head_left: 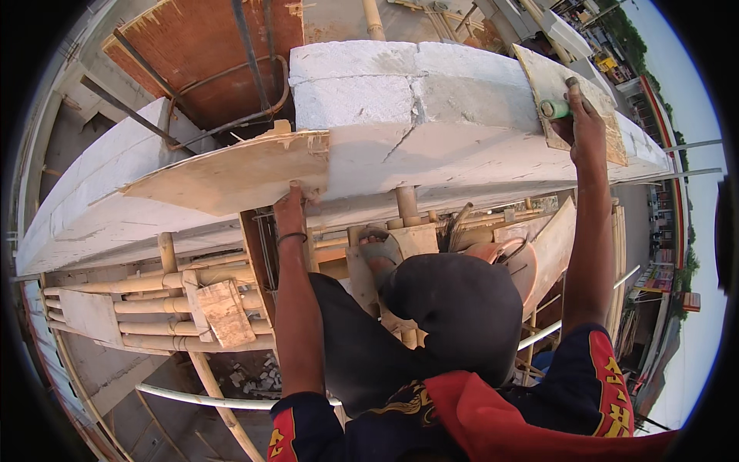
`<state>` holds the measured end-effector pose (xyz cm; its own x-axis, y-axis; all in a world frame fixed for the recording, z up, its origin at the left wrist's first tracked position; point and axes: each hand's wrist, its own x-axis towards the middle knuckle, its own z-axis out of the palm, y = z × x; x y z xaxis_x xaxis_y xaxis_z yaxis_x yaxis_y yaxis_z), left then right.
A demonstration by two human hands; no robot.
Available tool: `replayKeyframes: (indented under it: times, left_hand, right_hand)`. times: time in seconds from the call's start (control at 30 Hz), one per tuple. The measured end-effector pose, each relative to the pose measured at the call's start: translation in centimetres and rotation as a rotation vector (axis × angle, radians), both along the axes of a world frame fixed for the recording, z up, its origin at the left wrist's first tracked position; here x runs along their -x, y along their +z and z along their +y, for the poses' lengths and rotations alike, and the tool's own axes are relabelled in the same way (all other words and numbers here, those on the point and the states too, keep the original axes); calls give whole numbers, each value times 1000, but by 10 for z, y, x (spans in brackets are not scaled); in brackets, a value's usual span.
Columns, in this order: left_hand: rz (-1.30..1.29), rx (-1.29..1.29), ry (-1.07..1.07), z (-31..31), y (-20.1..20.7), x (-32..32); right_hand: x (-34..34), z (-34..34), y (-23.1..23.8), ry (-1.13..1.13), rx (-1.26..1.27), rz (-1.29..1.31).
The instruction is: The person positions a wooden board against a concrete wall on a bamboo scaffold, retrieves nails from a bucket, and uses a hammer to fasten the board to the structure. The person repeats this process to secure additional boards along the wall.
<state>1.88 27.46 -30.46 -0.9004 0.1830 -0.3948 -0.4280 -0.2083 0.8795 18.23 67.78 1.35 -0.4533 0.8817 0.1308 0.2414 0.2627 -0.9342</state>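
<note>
My left hand (290, 206) is closed at the lower edge of a thin, curved plywood sheet (223, 175), which lies against the pale block wall. The fingertips are partly hidden there. Farther right, my right hand (583, 122) is wrapped round a short green cylinder (550, 109), whose round end shows. Behind that hand a smaller plywood board (536, 77) leans on the curved wall (462, 96); whether the cylinder is fixed to it I cannot tell. A crack runs down the wall's face between my hands.
Steel bars (248, 58) stand in a brown formwork panel (208, 31) at the far left. Bamboo scaffolding (154, 306) runs below the wall, with wood pieces on it. An orange bucket (523, 269) sits beside my knee. Lower ground shows through the scaffold, and a street lies at right.
</note>
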Motion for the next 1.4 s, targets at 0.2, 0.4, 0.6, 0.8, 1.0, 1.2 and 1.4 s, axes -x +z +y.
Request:
replayKeyframes:
  times: [0.2,0.4,0.6,0.8,1.0,1.2,1.4]
  left_hand:
    - [-79,-51,1,0,-9,3]
    - [-156,-373,-35,7,-6,-3]
    - [-218,-456,6,13,2,-9]
    - [-254,-580,43,17,3,-11]
    - [-95,-69,-28,12,9,-14]
    - [-309,-459,3,9,26,-12]
    - [35,-342,-38,-9,74,-32]
  right_hand:
    - [-37,-10,-15,25,233,360]
    - [-56,-101,-34,72,-45,288]
    - [-46,-132,-88,334,-42,398]
    - [-50,-166,-135,722,-395,-54]
    - [-12,-184,-181,1045,-511,-353]
    - [4,-194,-204,912,-410,-361]
    - [2,-196,-202,929,-359,-361]
